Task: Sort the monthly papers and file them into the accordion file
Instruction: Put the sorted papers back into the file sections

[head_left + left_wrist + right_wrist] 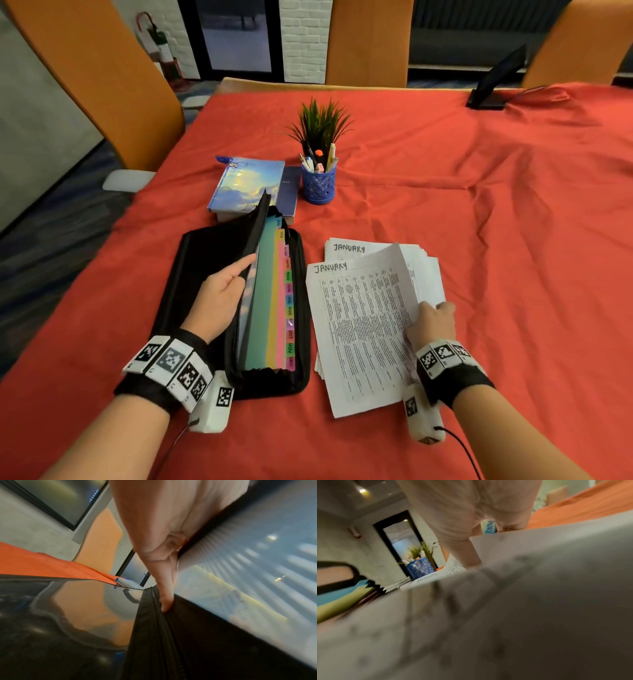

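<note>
A black zip accordion file [205,260] lies open on the red cloth, its coloured dividers [270,301] showing month tabs from JAN down to DEC. My left hand [222,294] grips the raised front flap at its zipper edge [159,608], thumb on the outside, holding the first pocket open. To the right lies a stack of printed papers [424,274]. My right hand [431,322] pinches the right edge of the top sheet headed JANUARY [363,325] and lifts it off the stack. Another JANUARY sheet [349,248] shows beneath. In the right wrist view the lifted sheet [505,615] fills most of the frame.
Behind the file lie two books [246,185] and a blue mesh pen cup [318,185] in front of a small potted plant [320,123]. A black stand [493,85] sits at the far right. Orange chairs [370,41] ring the table.
</note>
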